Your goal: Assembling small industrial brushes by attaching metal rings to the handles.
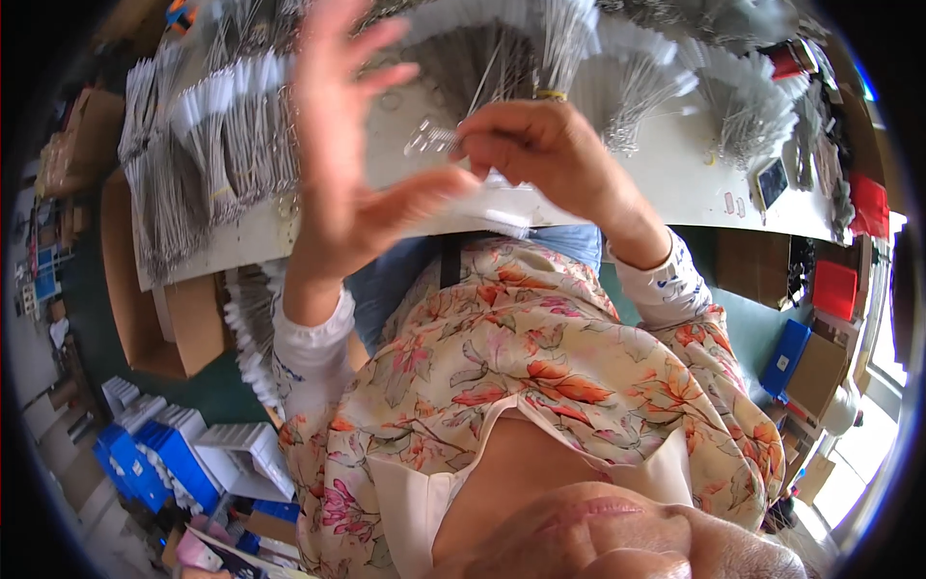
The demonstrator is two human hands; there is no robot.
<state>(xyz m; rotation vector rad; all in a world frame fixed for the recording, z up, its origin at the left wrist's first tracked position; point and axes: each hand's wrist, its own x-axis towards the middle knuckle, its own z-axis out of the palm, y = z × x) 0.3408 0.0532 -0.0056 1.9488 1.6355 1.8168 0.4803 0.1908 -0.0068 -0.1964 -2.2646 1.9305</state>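
Note:
My left hand point(338, 164) is raised over the table's near side, fingers stretched and spread, partly blurred by motion. Its thumb reaches toward the fingertips of my right hand point(550, 150), which are pinched together. From that pinch, shiny thin wire loops point(431, 140) stick out to the left, apparently the ends of a small wire bunch. Just below my hands, by the table edge, white bristles point(506, 224) show; whether they belong to the held wires I cannot tell. Bundles of thin wire brushes with white bristle heads point(236, 135) lie beyond my hands.
The white table point(405, 188) carries more brush bundles point(641, 92) along its far side. A small dark-screened device point(772, 181) lies near its right end. Cardboard boxes point(159, 328) stand below at left, with blue and white bins point(178, 454) farther down. A red bin point(834, 289) is at right.

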